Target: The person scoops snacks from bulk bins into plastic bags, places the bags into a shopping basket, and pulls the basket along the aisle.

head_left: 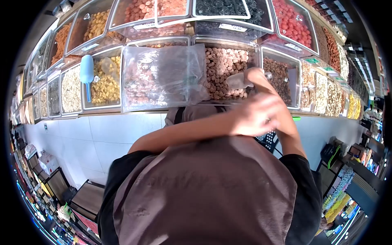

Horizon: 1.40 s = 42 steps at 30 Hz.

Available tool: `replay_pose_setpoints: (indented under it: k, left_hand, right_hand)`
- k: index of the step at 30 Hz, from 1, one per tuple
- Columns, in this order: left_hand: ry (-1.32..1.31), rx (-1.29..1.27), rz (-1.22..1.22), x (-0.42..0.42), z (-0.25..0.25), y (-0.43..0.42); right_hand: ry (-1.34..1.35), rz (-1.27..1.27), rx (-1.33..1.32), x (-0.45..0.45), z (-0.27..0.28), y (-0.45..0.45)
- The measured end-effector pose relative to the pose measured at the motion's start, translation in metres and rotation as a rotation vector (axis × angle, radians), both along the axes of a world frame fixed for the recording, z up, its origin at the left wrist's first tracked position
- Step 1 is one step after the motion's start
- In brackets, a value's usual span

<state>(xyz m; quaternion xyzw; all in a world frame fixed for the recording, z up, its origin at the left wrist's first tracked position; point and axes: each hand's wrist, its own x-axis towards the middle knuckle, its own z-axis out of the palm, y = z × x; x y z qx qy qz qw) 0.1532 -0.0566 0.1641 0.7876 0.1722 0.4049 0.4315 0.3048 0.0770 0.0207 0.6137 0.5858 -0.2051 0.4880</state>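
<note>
Holding the scoop: the right hand (255, 76) has its fingers wrapped around a clear scoop (237, 81).
Where the scoop is: down among the lumpy pink-brown bits (222, 65).
Left hand: it (259, 116) is blurry and crosses over the right arm; I can't tell if its fingers are wide or narrow.
Bench: packed with bins; a see-through plastic bag (161, 77) covers one, and a blue scoop (87, 71) is beside yellow bits (107, 87).
Back row: orange bits (141, 9) and red bits (290, 24).
Floor: pale, shiny tiles (73, 136).
Room: shelves of bright things on both sides.
</note>
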Motion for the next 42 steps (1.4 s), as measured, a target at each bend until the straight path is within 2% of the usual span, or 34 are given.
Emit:
replay_pose_setpoints:
  k: [2,4,6,8,9,12,13,14,16,17,18,22,23,26,27,28,31,33,36,37,38,40,42]
  left_hand:
    - [0.07,0.125,-0.131,0.051,0.009,-0.021]
    - [0.103,0.039,-0.2,0.065,0.03,-0.028]
    - [0.045,-0.111,-0.242,0.056,0.046,-0.031]
    - [0.147,-0.136,-0.303,0.043,0.063,-0.038]
    - [0.015,-0.197,-0.298,0.037,0.066,-0.044]
    - [0.009,-0.564,-0.699,0.007,0.108,-0.03]
    - [-0.153,-0.465,-0.649,0.014,0.097,-0.04]
    - [-0.154,-0.464,-0.641,0.017,0.096,-0.037]
    - [0.062,-0.329,-0.418,0.017,0.097,-0.027]
    - [0.157,-0.409,-0.372,0.026,0.082,-0.032]
    - [0.058,-0.235,-0.171,0.032,0.067,-0.044]
    - [0.186,-0.778,-1.051,-0.008,0.105,0.02]
    - [0.194,-0.779,-1.054,-0.016,0.094,0.021]
    - [0.096,-0.381,-0.27,-0.036,0.021,0.011]
    - [0.488,-0.357,0.034,-0.036,0.001,0.022]
    - [0.678,-0.109,0.453,-0.05,-0.024,0.02]
    - [0.799,0.131,0.859,-0.081,-0.085,0.056]
    - [0.801,0.083,0.807,-0.102,-0.116,0.064]
    - [0.806,0.093,0.724,-0.124,-0.155,0.057]
    - [0.811,0.144,0.697,-0.128,-0.161,0.054]
    - [0.81,0.143,0.689,-0.13,-0.167,0.053]
    - [0.75,0.108,0.702,-0.134,-0.168,0.054]
    - [0.762,0.083,0.7,-0.134,-0.164,0.053]
  right_hand:
    - [0.002,-0.005,-0.133,-0.005,0.008,0.025]
    - [0.002,-0.012,-0.122,-0.005,0.0,0.037]
    - [-0.132,-0.093,-0.154,-0.004,-0.02,0.042]
    - [-0.108,-0.062,-0.13,-0.001,-0.03,0.043]
    - [-0.105,-0.069,-0.117,-0.004,-0.025,0.041]
    - [-0.097,-0.062,-0.111,-0.005,-0.015,0.037]
    - [-0.091,-0.054,-0.119,-0.003,-0.014,0.038]
    - [-0.082,-0.047,-0.129,-0.002,-0.014,0.039]
    - [-0.065,-0.044,-0.151,0.004,-0.015,0.037]
    - [-0.044,-0.038,-0.166,0.008,-0.015,0.041]
    - [-0.035,-0.038,-0.171,0.012,-0.019,0.04]
    - [0.063,-0.055,-0.227,0.025,-0.022,0.026]
    - [0.087,-0.066,-0.22,0.028,-0.023,0.02]
    - [0.122,-0.119,-0.152,0.015,0.004,-0.008]
    - [0.152,-0.158,-0.116,0.011,0.006,-0.017]
    - [0.18,-0.195,-0.077,0.011,0.007,-0.024]
    - [0.239,-0.179,-0.003,0.006,0.008,-0.047]
    - [0.217,-0.185,0.105,-0.004,0.012,-0.059]
    - [0.324,-0.259,0.005,-0.006,0.02,-0.066]
    - [0.32,-0.387,-0.059,-0.005,0.023,-0.065]
    - [0.318,-0.395,-0.061,-0.001,0.021,-0.066]
    - [0.396,-0.69,-0.19,0.004,0.028,-0.065]
    - [0.437,-0.723,-0.157,0.002,0.028,-0.067]
